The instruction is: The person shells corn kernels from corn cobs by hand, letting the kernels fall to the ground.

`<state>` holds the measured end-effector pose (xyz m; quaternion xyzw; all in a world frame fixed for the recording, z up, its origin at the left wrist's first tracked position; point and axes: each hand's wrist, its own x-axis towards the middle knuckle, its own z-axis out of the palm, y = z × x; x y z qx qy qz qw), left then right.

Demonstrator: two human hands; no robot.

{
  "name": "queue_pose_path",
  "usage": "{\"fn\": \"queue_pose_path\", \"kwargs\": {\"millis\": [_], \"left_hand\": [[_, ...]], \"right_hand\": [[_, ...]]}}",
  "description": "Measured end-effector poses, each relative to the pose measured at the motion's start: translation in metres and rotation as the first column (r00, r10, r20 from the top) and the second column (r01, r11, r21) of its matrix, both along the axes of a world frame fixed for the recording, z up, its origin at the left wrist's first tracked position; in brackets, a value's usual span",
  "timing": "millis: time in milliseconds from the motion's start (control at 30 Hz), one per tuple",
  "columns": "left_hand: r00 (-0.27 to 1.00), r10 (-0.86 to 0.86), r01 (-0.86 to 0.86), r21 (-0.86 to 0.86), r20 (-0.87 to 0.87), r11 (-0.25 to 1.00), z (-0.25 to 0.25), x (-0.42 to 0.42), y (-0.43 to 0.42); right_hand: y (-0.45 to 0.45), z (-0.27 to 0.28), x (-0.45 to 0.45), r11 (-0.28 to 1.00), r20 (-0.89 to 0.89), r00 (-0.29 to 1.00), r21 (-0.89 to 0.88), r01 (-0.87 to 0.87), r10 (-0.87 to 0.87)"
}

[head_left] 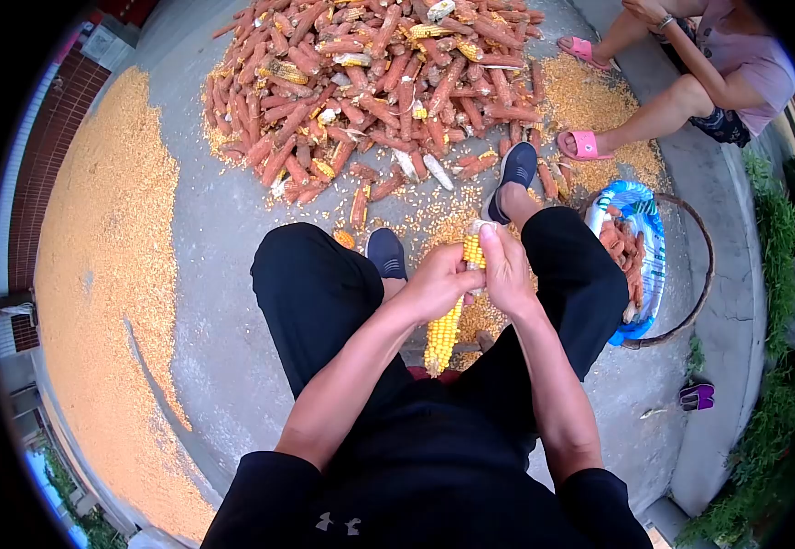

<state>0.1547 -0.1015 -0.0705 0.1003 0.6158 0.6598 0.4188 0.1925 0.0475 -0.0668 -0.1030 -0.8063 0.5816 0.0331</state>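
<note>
A yellow corn cob (445,337) is held between my knees in both hands, tilted with its lower end toward my lap. My left hand (438,285) is closed around its middle. Higher up, my right hand (504,268) grips the same cob, its thumb pressed near the pale upper end. Part of the cob is hidden behind my fingers. Loose kernels (481,318) lie on the ground below my hands.
Ahead rises a big pile of reddish stripped cobs (361,82). Spread kernels (95,274) cover the left side. Right of my knee stands a handled basket (658,265) with cobs inside. Another person (727,82) in pink sandals sits at upper right. Purple shoes (697,396) lie below the basket.
</note>
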Motion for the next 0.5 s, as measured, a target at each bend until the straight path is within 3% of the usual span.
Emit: {"fn": "queue_pose_path", "kwargs": {"millis": [33,167,367,500], "left_hand": [[0.999,-0.004,0.003,0.022,0.040,1.000,-0.001,0.001,0.000],[0.988,-0.033,0.024,0.065,0.153,0.998,0.004,-0.003,0.003],[0.951,-0.084,0.033,0.173,0.297,0.984,0.008,-0.003,0.001],[0.936,-0.062,0.002,0.171,0.346,0.985,0.006,-0.006,0.002]], "right_hand": [[0.002,-0.010,0.001,1.000,0.003,1.000,0.007,0.013,-0.013],[0.000,-0.011,0.000,0.933,0.061,0.991,-0.334,0.132,-0.118],[0.003,-0.016,0.003,0.951,-0.031,0.989,-0.281,0.129,-0.144],[0.002,-0.020,0.000,0.917,-0.052,0.981,-0.369,0.153,-0.185]]}}
